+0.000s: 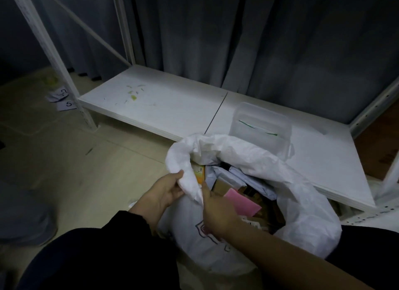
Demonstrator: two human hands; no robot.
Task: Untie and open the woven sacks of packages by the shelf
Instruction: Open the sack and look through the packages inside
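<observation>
While both hands, left (166,189) and right (216,210), grip its rolled rim, the white woven sack (302,203) gapes, showing cardboard and pink packages (241,201).

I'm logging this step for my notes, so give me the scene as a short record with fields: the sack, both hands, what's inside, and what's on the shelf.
sack: white woven sack, mouth open, standing on the floor against the shelf board
left hand: left hand grips the rolled rim of the sack at its near left edge
right hand: right hand holds the same rim from the inner side
contents: pink packet, cardboard boxes, an orange-yellow box, pale mailers
shelf: white bottom shelf board with a clear plastic box behind the sack
floor: numbered paper slips at far left
</observation>
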